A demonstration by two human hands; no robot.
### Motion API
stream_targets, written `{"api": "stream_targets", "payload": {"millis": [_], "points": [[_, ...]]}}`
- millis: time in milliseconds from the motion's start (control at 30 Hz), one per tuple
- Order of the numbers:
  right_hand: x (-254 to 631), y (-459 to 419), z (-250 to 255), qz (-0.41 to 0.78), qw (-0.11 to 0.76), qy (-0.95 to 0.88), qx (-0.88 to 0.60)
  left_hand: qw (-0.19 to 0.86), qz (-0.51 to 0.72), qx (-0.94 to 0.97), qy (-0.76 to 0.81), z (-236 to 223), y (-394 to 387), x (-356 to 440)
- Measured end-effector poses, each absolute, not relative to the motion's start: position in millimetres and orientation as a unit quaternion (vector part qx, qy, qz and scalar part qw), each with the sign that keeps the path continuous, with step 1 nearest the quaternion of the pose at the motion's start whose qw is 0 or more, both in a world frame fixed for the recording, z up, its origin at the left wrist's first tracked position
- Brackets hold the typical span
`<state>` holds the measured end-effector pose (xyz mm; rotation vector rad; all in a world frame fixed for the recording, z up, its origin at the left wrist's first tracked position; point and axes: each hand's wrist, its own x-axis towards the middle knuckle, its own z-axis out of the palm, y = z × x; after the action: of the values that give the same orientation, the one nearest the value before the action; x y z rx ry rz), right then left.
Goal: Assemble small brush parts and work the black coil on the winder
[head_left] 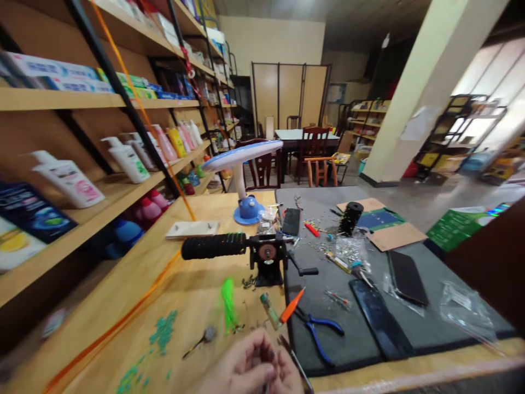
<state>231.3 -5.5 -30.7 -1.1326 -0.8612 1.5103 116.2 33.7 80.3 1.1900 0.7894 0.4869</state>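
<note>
At the bottom middle, my left hand [241,365] and my right hand [288,372] meet, fingers pinched together. Something small and dark shows between the fingertips, too small and blurred to name. A slim metal tool [298,364] lies along the right hand's outer side; whether it is held I cannot tell. Just beyond the hands are an orange pointed piece [292,305], a small clear tube [270,310] and blue-handled pliers [318,327]. To the left lie a bright green bundle of strands [228,303] and a dark round-headed item [209,334].
A black hand-crank winder [268,262] with a dark ribbed roll [213,246] stands ahead. Behind it is a blue-based lamp [248,210]. Green bits [163,331] lie left, near an orange cord [118,323]. The grey mat [328,350] carries a phone [407,277]. Shelves [159,180] line the left.
</note>
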Motion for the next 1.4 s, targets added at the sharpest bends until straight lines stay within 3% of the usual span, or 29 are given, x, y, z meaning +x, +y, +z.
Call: {"api": "stream_targets", "payload": {"millis": [167,267,467,1000,1400], "points": [[221,-13,-36,0.656,0.506,-0.309,-0.466,0.775,0.259,0.393,0.421,3,0,78],[213,-22,-38,0.661,0.481,-0.332,-0.471,0.759,0.273,0.357,0.471,-17,-15,67],[199,-34,-42,0.668,0.425,-0.381,-0.478,0.716,0.337,0.326,0.517,-18,-28,58],[191,-31,-58,0.677,0.299,-0.477,-0.474,0.669,0.369,0.31,0.566,-11,-29,54],[200,-33,-50,0.487,0.287,-0.648,-0.511,0.657,0.401,0.285,0.572,-31,-37,40]]}}
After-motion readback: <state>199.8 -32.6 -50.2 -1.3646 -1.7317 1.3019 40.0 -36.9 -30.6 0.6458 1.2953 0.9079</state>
